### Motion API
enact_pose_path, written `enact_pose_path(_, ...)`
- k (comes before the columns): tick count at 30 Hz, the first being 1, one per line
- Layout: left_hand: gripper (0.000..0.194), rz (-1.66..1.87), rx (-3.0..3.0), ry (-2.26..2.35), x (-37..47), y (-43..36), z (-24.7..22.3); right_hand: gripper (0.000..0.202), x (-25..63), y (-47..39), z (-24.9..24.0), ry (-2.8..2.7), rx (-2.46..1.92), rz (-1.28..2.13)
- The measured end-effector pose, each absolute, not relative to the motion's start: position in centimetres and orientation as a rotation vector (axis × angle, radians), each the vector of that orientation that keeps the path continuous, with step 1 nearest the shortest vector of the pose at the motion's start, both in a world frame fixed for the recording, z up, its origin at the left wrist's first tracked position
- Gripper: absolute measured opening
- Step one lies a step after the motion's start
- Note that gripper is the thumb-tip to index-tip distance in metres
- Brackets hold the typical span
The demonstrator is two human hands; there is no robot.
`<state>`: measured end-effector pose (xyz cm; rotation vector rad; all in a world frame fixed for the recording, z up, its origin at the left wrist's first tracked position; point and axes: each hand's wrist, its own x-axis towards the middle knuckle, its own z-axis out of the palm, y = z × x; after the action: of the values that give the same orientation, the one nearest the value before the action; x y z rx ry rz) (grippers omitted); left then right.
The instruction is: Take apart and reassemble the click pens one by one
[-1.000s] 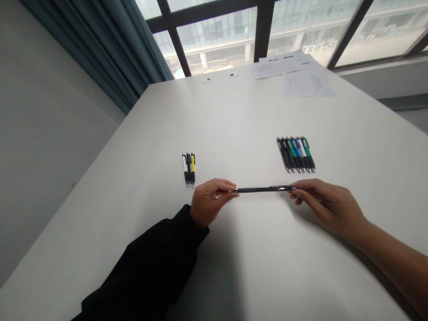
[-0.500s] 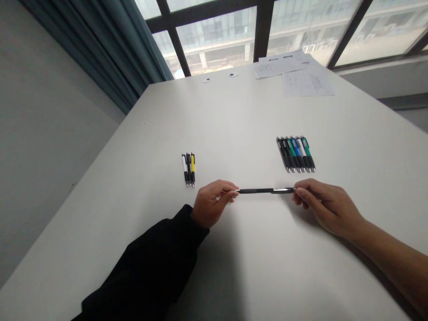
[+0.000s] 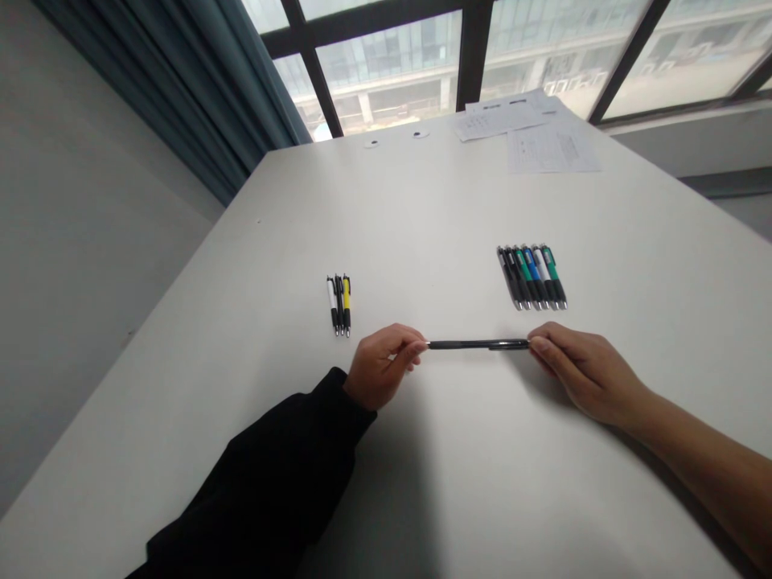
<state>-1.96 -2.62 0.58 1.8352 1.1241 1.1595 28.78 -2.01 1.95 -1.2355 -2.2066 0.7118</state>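
Note:
A black pen is held level between my two hands, above the white table. My left hand pinches its tip end, at the left. On the right, the clip end sits between the thumb and fingers of my right hand. Just beyond my left hand lie three pens side by side: a white one, a black one and a yellow one. Past my right hand is a row of several pens with black, green, blue and white barrels, their tips toward me.
Printed paper sheets lie at the table's far right, by the window. Two small white pieces with dark spots rest near the far edge. A blue-grey curtain hangs at the left beside the wall.
The pen has turned slightly about its own length; the bright glint on its clip side is gone. My right fingers have shifted a little on its end.

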Motion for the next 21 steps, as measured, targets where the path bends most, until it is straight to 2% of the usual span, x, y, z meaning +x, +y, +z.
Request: enact_pose_path(21, 0.041, 1.042, 1.921, 1.145, -2.17, -2.80, 1.02, 0.037, 28.17, -1.95, 2.12, -2.264, -1.195, 0.577)
